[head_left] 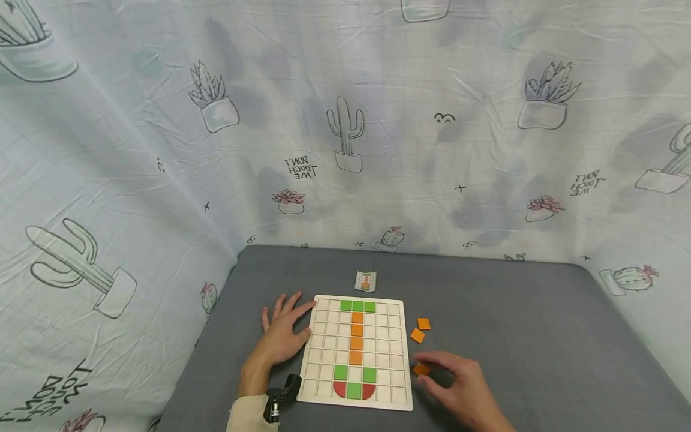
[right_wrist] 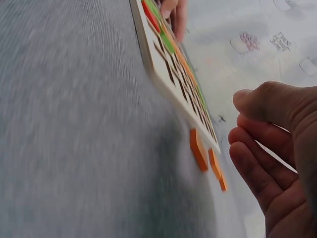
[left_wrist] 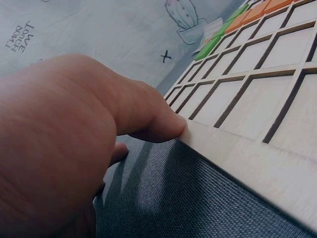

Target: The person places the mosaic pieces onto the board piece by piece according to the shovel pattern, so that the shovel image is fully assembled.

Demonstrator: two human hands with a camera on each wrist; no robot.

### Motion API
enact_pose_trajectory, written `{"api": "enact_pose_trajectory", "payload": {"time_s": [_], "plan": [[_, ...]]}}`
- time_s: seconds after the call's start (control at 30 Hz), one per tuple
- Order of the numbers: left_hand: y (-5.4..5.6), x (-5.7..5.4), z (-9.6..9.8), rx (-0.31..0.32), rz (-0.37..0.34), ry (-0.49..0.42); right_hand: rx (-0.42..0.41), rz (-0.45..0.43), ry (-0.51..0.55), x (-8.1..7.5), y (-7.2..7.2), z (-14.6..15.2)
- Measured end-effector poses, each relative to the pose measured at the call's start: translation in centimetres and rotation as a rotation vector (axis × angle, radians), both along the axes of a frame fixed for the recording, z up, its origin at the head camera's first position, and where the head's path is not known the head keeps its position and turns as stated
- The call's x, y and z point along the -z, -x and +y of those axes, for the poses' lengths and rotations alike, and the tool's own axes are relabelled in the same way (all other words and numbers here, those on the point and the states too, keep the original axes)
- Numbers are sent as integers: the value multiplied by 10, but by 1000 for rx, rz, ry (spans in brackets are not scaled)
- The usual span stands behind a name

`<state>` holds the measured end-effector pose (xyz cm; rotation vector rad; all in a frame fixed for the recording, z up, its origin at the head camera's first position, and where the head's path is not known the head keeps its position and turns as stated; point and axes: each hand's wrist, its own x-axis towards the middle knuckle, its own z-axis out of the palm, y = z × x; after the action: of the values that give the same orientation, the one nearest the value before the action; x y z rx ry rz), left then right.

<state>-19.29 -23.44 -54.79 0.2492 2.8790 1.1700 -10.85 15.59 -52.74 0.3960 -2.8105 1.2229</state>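
A wooden grid board (head_left: 388, 342) lies on the table, with green tiles (head_left: 357, 306) across its top and a column of orange tiles (head_left: 357, 330) below them. Lower down sit more green tiles and two red rounded pieces (head_left: 368, 391). My left hand (head_left: 281, 336), fingers spread, touches the board's left edge; its thumb (left_wrist: 163, 121) rests against that edge in the left wrist view. Right of the board, my right hand (head_left: 459, 384) hovers with bent fingers by a loose orange tile (head_left: 421, 369). In the right wrist view, this hand (right_wrist: 277, 144) is apart from the tiles and holds nothing.
Two more loose orange tiles (head_left: 423, 324) lie right of the board, close together. A small pattern card (head_left: 366, 281) is beyond the board's top edge. The grey table (head_left: 518, 324) meets a cactus-print cloth (head_left: 399, 150) at the back and sides.
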Motion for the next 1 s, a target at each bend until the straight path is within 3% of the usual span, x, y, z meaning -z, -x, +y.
{"api": "enact_pose_trajectory", "payload": {"time_s": [0.23, 0.43, 0.63, 1.0], "plan": [[-1, 0, 0, -3, -5, -7, 27, 172, -17, 10, -9, 21], [-1, -1, 0, -4, -2, -3, 123, 108, -63, 8, -13, 29], [0, -1, 1, -5, 5, -4, 150, 69, -72, 7, -12, 30], [3, 3, 1, -10, -14, 11, 96, 172, -34, 16, -8, 24]]}}
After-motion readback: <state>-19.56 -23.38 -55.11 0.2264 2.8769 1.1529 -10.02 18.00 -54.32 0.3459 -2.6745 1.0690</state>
